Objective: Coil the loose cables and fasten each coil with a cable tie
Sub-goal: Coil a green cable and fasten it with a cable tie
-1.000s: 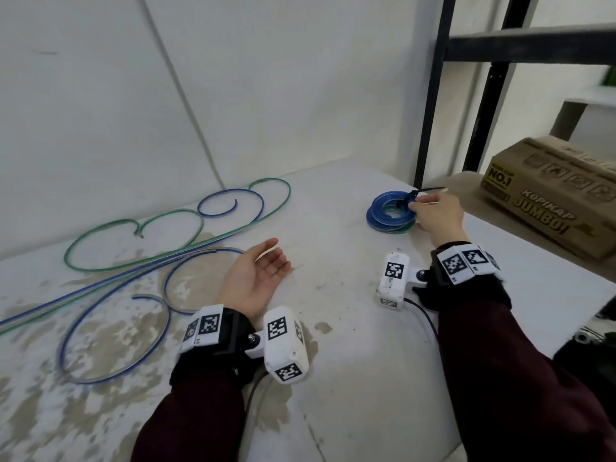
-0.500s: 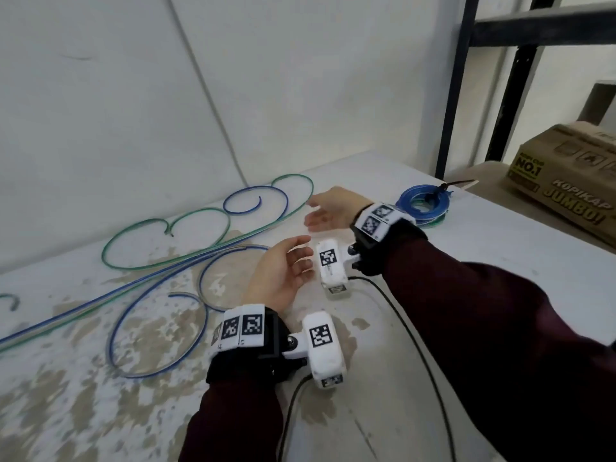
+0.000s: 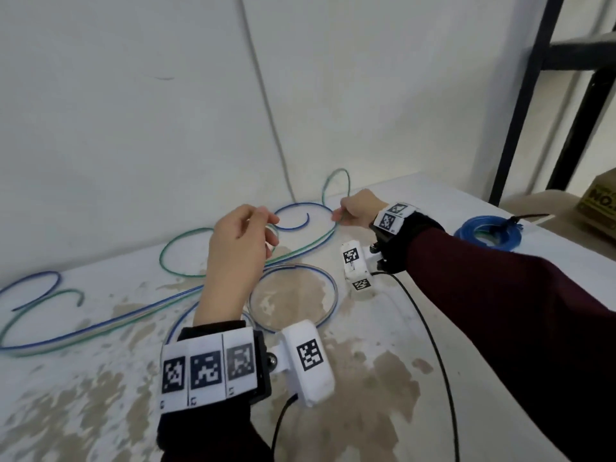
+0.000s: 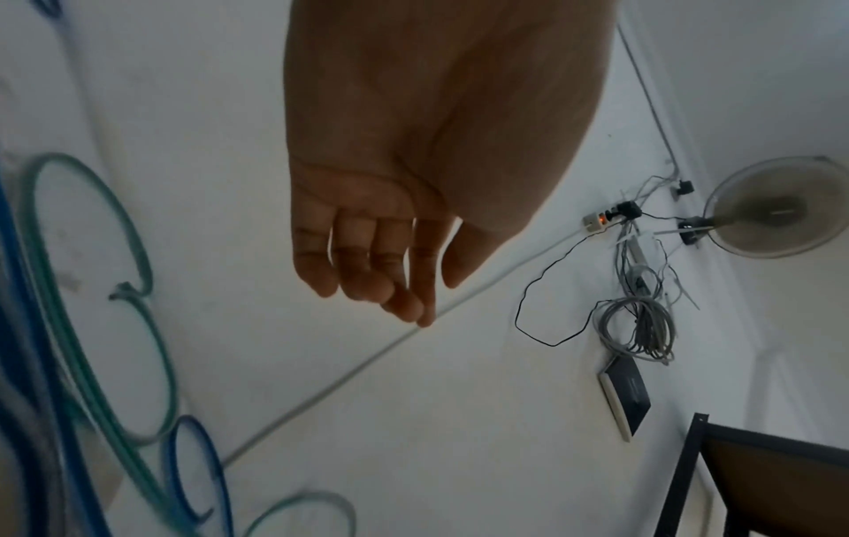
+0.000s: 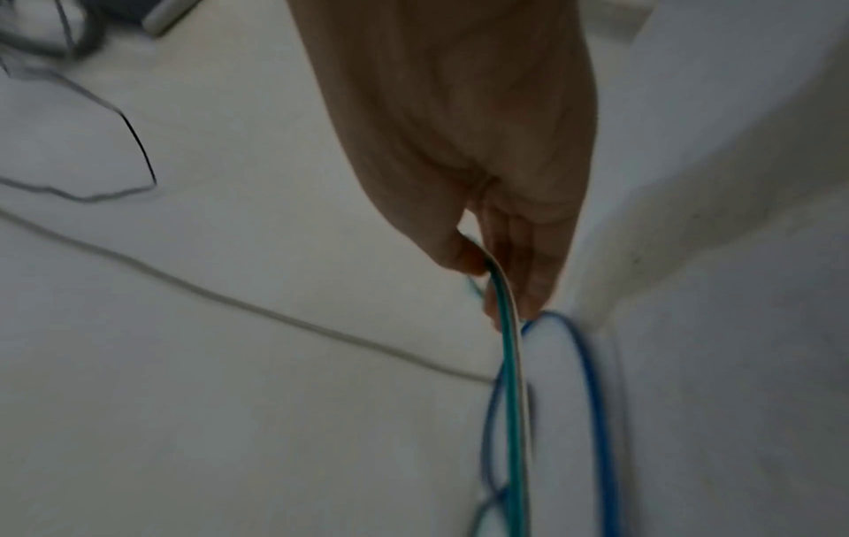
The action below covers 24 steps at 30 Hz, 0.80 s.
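Right wrist view: right hand (image 5: pixel 464 152) is pinching the green cable (image 5: pixel 511 381) near the desk's (image 3: pixel 383 345) back edge, blurred. Left hand (image 3: pixel 235 258) is hovering relaxed, holding nothing. Tied blue coil (image 3: pixel 485 232) is lying at the right edge.

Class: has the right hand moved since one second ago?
Yes. The right hand left the tied blue coil and went left, and now pinches the green cable.

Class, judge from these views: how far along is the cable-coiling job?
Done: one blue coil lies wound at the table's right, a dark tie seemingly on it. In hand: the right hand pinches the green cable, lifting a loop; the left hand hovers empty. Left: the loose blue cable remains sprawled, uncoiled.
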{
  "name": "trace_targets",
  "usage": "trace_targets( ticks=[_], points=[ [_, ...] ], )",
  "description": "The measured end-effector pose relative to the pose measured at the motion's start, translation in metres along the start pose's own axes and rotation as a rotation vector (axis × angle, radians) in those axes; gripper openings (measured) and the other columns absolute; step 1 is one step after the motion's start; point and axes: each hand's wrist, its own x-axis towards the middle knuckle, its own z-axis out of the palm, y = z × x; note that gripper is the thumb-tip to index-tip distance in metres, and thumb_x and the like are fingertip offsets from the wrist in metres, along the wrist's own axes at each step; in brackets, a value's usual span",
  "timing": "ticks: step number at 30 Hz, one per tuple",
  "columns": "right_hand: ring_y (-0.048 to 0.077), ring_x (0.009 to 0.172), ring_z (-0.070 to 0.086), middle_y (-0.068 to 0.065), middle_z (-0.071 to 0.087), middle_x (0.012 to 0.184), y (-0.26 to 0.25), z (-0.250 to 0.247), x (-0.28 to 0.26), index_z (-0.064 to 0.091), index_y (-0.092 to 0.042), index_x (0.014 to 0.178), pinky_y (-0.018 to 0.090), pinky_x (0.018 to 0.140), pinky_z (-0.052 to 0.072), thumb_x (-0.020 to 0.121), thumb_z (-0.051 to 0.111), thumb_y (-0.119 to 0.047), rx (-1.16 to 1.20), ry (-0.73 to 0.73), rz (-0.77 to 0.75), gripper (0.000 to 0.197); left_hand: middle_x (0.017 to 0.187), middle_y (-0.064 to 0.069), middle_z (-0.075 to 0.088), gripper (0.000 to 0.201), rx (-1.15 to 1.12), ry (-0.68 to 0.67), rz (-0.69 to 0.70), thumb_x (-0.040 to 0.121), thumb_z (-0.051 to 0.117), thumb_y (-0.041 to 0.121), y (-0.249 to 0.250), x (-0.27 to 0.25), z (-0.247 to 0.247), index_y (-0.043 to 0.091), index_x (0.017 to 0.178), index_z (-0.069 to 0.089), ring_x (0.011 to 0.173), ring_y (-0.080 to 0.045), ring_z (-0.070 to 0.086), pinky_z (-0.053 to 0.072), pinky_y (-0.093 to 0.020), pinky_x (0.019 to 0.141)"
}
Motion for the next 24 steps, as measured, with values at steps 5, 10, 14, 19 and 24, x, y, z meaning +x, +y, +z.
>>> trace_targets(
  ticks=[5,10,14,19,24],
  points=[
    [0.01,0.046,0.03,0.001,0.036,0.065,-0.045,0.019,-0.042,0.055,-0.011,0.103,0.021,0.043,0.034,0.096,0.032,0.0,0.123,-0.063,-0.373,0.027,0.081,0.006,0.061,0.01,0.112,0.196,0.109,0.094,0.052,0.018,0.01,-0.003,-0.001,0.019,0.094,0.061,0.074,-0.01,0.057,0.046,-0.024,0.072],
    [0.008,0.051,0.027,-0.01,0.033,0.058,-0.085,0.03,-0.111,0.067,-0.018,0.093,0.02,0.047,0.024,0.099,0.049,-0.02,-0.079,-0.345,-0.805,0.019,0.141,-0.011,0.038,0.052,0.3,0.371,0.23,0.095,0.052,0.019,0.015,-0.004,-0.029,0.013,0.144,0.033,0.132,-0.024,0.034,0.026,-0.036,0.111],
    [0.008,0.049,0.026,-0.016,0.033,0.053,-0.105,0.032,-0.152,0.065,-0.016,0.092,0.021,0.048,0.023,0.1,0.046,-0.02,-0.002,-0.447,-0.916,0.021,0.108,-0.003,0.066,0.023,0.258,0.306,0.339,0.1,0.043,0.022,0.03,-0.01,-0.065,0.016,0.114,0.06,0.109,-0.021,0.059,0.039,-0.027,0.095],
    [0.007,0.05,0.043,-0.004,0.052,0.065,-0.107,0.033,-0.167,0.064,-0.02,0.098,0.026,0.055,0.041,0.098,0.046,-0.017,-0.114,-0.163,-0.87,0.019,0.048,0.008,0.03,0.031,-0.055,0.05,0.335,0.102,0.041,0.022,0.061,-0.03,-0.096,0.011,0.078,0.058,0.041,-0.01,0.026,0.032,-0.022,0.042],
    [0.016,0.082,0.063,-0.003,0.062,0.085,-0.094,0.064,-0.194,0.056,-0.024,0.113,0.023,0.072,0.046,0.088,0.062,-0.029,-0.397,-0.14,-0.864,0.026,0.042,0.006,0.027,0.035,0.333,0.12,0.396,0.097,0.047,0.038,0.056,-0.027,-0.113,0.017,0.073,0.06,0.04,-0.01,0.022,0.02,-0.025,0.042]
  ],
)
